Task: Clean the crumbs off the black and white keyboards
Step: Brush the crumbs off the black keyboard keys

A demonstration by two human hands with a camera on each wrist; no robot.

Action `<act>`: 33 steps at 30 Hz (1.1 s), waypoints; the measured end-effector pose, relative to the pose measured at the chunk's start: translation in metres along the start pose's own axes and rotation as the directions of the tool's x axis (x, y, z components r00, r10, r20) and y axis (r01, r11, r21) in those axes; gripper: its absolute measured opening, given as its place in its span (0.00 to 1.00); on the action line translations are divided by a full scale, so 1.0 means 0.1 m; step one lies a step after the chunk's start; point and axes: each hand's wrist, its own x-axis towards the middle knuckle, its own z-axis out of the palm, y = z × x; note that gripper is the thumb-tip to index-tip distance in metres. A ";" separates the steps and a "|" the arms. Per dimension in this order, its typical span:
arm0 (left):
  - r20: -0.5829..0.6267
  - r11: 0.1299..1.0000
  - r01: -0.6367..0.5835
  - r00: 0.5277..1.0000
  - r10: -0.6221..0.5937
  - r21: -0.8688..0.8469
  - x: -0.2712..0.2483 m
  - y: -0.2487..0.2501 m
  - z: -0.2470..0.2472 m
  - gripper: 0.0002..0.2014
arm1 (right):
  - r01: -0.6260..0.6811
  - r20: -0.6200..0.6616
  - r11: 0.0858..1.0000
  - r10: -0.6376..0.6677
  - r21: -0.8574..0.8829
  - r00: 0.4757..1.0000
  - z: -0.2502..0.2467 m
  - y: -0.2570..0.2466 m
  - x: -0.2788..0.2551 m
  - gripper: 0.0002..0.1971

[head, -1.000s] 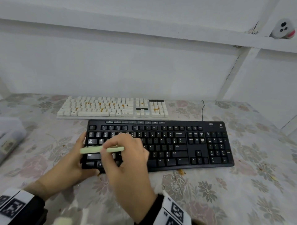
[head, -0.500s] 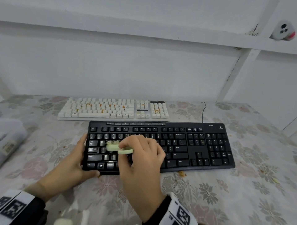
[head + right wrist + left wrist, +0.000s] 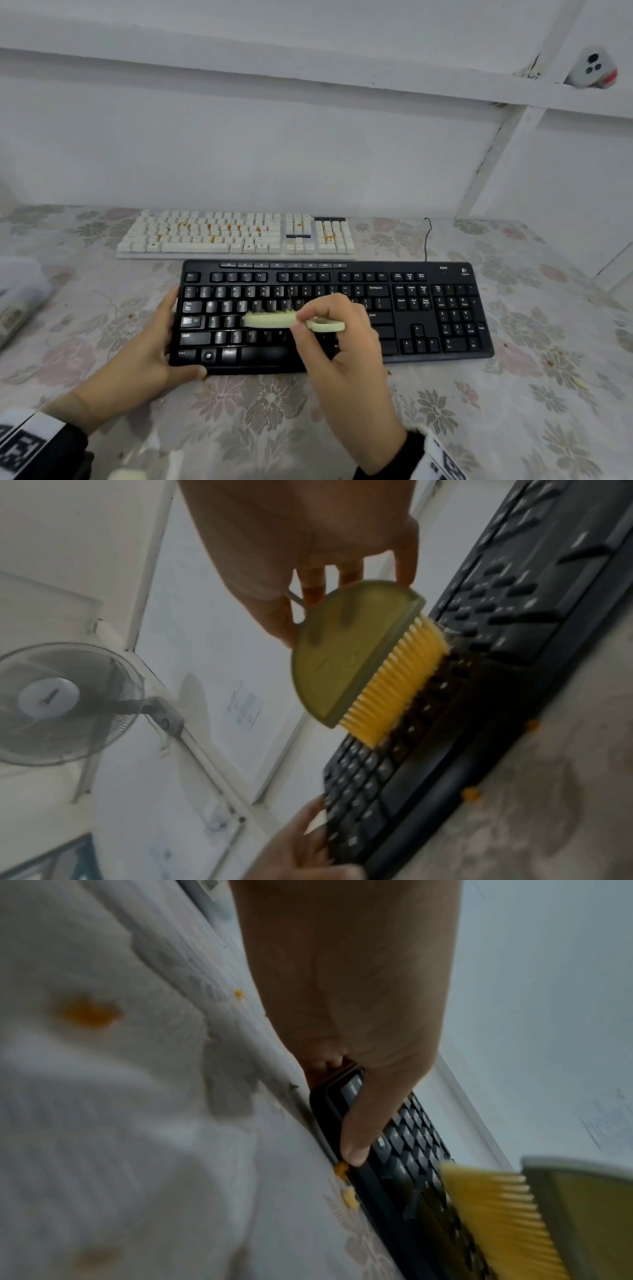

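Moved rightward: brush (image 3: 270, 319), pinched in my right hand (image 3: 337, 337), bristles on black keyboard (image 3: 428, 308). Left hand (image 3: 137, 356) grips its end, steadying. White keyboard (image 3: 236, 234) behind, still crumbed.

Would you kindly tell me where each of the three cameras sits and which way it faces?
Head: worn on the head, faces forward and down at the black keyboard and white keyboard; both hands show.
Left wrist: looks along the left hand, which grips the keyboard's corner.
Right wrist: looks along the right hand, which holds the brush on the keys.
Shared: all three see the brush and the black keyboard.
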 end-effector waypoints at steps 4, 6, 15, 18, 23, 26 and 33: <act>0.003 1.000 -0.002 1.000 0.002 -0.005 0.00 0.01 0.00 0.54 | -0.023 -0.143 0.974 -0.010 -0.226 0.990 -0.04 0.12 0.01 0.07; 0.000 1.000 -0.001 1.000 0.001 -0.004 -0.01 0.02 0.00 0.53 | 0.006 -0.134 0.979 -0.034 -0.202 0.990 -0.05 0.07 0.01 0.06; 0.002 1.000 0.000 1.000 0.000 -0.003 -0.02 0.05 0.00 0.53 | 0.005 -0.136 0.973 -0.037 -0.233 0.990 -0.05 0.09 -0.03 0.04; 0.005 1.000 -0.003 1.000 0.003 -0.009 -0.02 0.04 0.00 0.53 | -0.027 -0.050 0.998 0.025 -0.052 0.998 -0.11 0.06 0.00 0.04; 0.011 1.000 0.003 1.000 -0.003 -0.015 -0.02 0.05 0.00 0.54 | -0.064 -0.198 0.990 0.038 -0.129 0.979 -0.28 0.17 0.04 0.06; 0.000 1.000 0.002 1.000 -0.002 -0.015 -0.02 0.04 0.00 0.53 | -0.080 -0.105 0.987 0.095 0.138 0.990 -0.39 0.15 0.06 0.07; 0.004 1.000 0.009 1.000 -0.009 -0.008 -0.02 0.04 0.00 0.53 | -0.078 -0.185 0.996 0.070 -0.039 0.980 -0.63 0.44 0.10 0.12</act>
